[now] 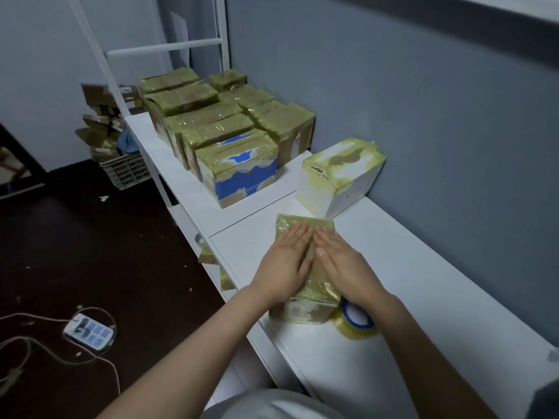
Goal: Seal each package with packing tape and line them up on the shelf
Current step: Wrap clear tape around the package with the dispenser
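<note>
On the white counter (423, 282), near the middle of the view, the package (305, 309) lay under both palms. The left hand (284, 261) and right hand (344, 264) pressed side by side, each grip wide and fingers straight, likely to smooth the tape down. The tape roll (357, 325) sat just beside the package at 5 o'clock. Sealed packages (223, 128) stood lined up at 11 o'clock, with a white box (338, 176) at 1 o'clock.

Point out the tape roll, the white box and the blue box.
tape roll (357, 332), head view, near rim.
white box (341, 157), head view, taped top.
blue box (245, 182), head view, front face.
</note>
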